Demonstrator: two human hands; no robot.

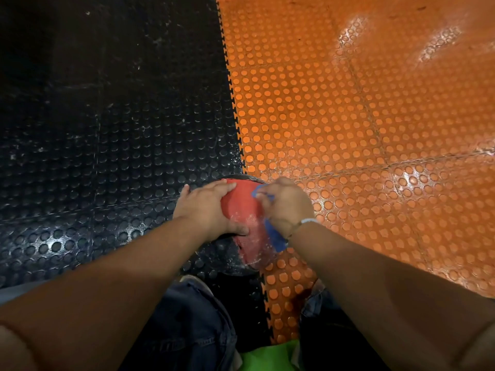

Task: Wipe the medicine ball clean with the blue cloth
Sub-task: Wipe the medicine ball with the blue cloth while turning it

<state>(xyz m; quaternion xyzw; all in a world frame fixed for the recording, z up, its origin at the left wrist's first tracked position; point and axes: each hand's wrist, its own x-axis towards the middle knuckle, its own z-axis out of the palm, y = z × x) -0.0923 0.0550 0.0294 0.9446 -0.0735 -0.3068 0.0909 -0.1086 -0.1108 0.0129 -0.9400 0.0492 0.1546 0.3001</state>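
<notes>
A red and black medicine ball (245,210) sits on the floor at the seam between black and orange mats, just ahead of my knees. White dusty smears show on its red panel near the bottom. My left hand (207,207) lies spread over the ball's left side, fingers straight, thumb low on the red panel. My right hand (285,206) presses a blue cloth (276,238) against the ball's right side, fingers curled around it. Most of the cloth is hidden under that hand; a strip hangs below the wrist.
Black studded rubber mat (107,129) covers the left floor, orange studded mat (348,116) the right, joined by a toothed seam. My knees in dark jeans (195,325) are close behind the ball. A green garment (267,354) shows at the bottom edge.
</notes>
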